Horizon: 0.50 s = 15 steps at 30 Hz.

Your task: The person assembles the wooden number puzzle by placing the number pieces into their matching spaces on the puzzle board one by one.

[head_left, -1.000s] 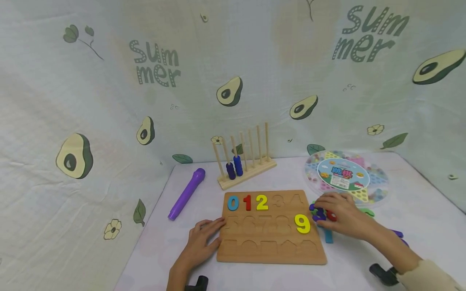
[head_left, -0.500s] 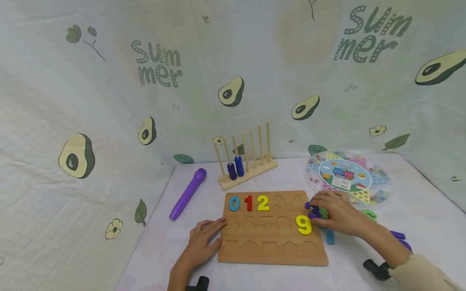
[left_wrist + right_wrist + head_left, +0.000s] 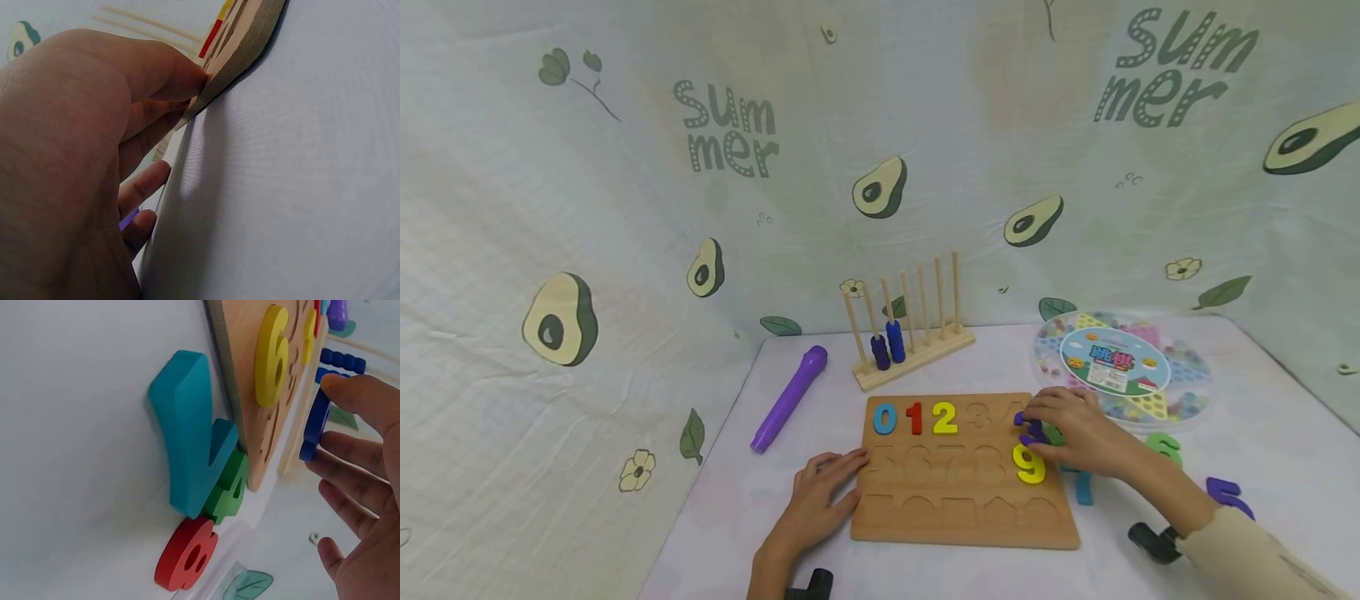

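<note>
My right hand pinches a dark blue-purple number 3 piece between thumb and fingertips. It holds the piece over the upper right of the wooden number board, above the yellow 9. In the right wrist view the piece is seen edge-on. A blue 0, red 1 and yellow 2 lie in the board's top row, left of a 3-shaped recess. My left hand touches the board's left edge with thumb and fingertips, the other fingers stretched out.
Right of the board lie a teal 7, green 4, red 8, green 6 and purple 5. Behind are a peg stand with blue beads and a round game box. A purple microphone-shaped stick lies left.
My right hand has moved left from the loose pieces to over the board, carrying the number 3. The green 6 and purple 5 show more fully. The left hand stays at the edge.
</note>
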{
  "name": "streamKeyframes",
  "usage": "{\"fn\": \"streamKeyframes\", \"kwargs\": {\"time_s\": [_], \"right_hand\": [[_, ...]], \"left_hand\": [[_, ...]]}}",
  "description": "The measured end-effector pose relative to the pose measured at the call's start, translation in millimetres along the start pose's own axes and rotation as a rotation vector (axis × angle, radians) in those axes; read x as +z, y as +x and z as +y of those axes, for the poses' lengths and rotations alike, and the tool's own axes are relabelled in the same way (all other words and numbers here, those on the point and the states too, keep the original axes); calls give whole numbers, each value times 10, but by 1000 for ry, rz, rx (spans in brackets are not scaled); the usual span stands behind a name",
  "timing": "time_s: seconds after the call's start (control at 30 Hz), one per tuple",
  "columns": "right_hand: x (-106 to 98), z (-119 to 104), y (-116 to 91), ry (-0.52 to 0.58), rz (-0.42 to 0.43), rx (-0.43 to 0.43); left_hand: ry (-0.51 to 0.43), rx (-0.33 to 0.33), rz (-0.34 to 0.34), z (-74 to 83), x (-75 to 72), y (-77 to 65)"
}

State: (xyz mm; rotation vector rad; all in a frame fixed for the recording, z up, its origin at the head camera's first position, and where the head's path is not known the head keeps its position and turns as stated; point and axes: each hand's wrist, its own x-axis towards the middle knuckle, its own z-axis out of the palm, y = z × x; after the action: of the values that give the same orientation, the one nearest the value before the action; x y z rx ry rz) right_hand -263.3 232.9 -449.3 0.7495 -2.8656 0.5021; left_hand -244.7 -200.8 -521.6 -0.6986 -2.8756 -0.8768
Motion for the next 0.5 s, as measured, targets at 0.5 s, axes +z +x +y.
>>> {"fn": "streamKeyframes", "kwargs": {"time_s": [0.5], "right_hand": [[86,-96,287,-18,-38,-33]], "left_hand": [[-2,4,-2,19,-13,6]]}}
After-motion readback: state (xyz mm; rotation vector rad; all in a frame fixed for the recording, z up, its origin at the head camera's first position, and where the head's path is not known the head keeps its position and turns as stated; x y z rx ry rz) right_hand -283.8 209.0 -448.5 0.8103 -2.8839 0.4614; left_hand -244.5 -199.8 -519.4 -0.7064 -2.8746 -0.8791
